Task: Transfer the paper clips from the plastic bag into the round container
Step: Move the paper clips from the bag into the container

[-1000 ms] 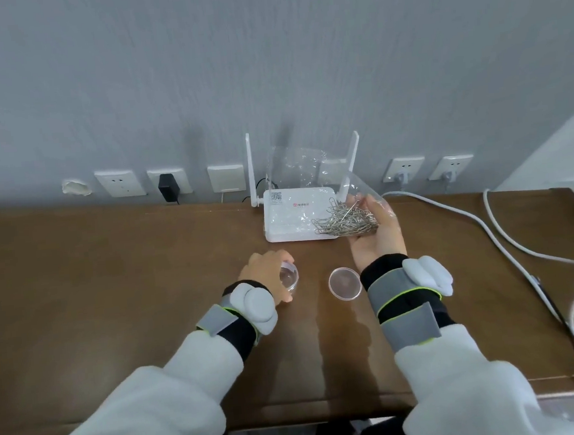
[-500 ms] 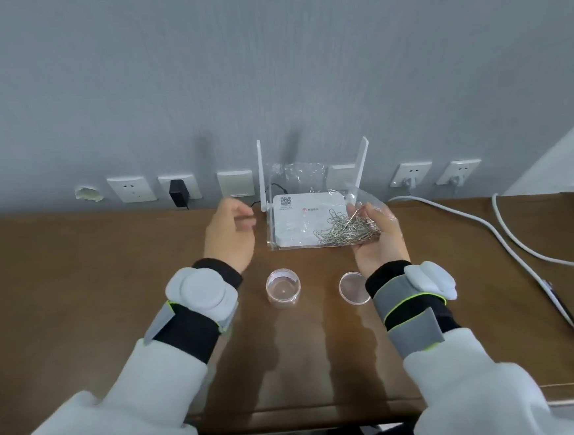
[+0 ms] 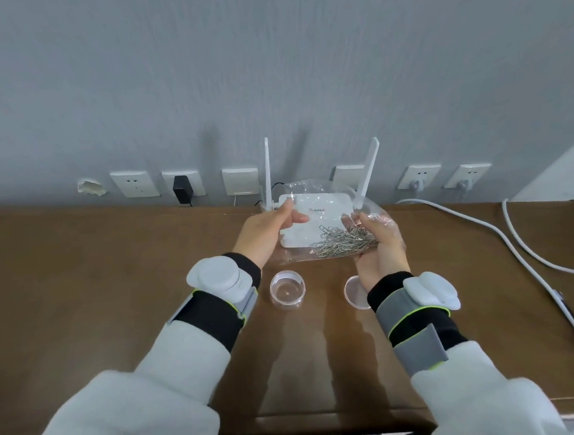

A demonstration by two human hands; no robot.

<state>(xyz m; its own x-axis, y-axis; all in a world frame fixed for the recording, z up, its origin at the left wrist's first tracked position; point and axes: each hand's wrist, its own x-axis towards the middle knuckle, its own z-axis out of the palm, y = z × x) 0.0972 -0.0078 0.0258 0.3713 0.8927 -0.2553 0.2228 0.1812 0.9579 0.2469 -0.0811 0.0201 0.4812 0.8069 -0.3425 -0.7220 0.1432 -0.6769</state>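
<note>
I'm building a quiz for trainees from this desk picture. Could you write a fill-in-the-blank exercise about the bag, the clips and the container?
1. Besides the right hand, the ____ hand grips the plastic bag.
2. The paper clips lie bunched inside the ____.
3. The round container stands open on the desk, and its lid lies to its ____.

Missing words: left; bag; right.
</note>
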